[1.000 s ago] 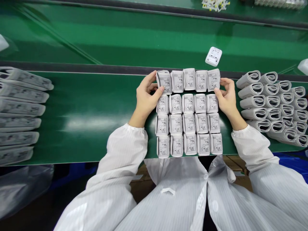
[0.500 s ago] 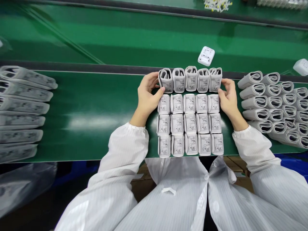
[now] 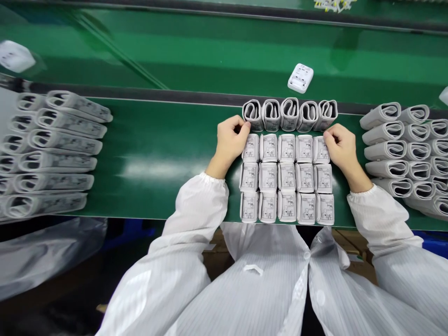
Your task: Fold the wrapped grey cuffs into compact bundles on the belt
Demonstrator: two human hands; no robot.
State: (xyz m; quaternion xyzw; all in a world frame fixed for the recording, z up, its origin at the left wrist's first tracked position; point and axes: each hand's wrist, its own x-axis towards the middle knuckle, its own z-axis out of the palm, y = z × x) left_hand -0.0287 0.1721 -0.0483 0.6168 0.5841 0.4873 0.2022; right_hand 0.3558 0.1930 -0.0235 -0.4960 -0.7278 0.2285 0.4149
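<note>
Several rolled grey cuffs with printed line drawings (image 3: 287, 177) lie in three close rows along the near side of the green table. Behind them, another row of rolled cuffs (image 3: 289, 114) leans back, coiled ends showing. At the left end, between this back row and the one in front, my left hand (image 3: 229, 142) has its fingers curled, thumb and forefinger pinched at the corner of an end cuff. My right hand (image 3: 341, 147) is likewise curled at the right end, its thumb and forefinger against the top corner of the end cuff. Its other fingers are folded out of sight.
More rolled cuffs are stacked on the left (image 3: 63, 140) and on the right (image 3: 418, 151). A white plastic device (image 3: 300, 78) lies on the green belt behind a dark rail. Another white device (image 3: 16, 56) is at far left. Small white-and-yellow pieces (image 3: 334, 4) sit at the top.
Both hands have left the ends of the back row and come slightly nearer, fingers more curled. The back row now tilts away, showing more of its coiled ends. The view has shifted left.
</note>
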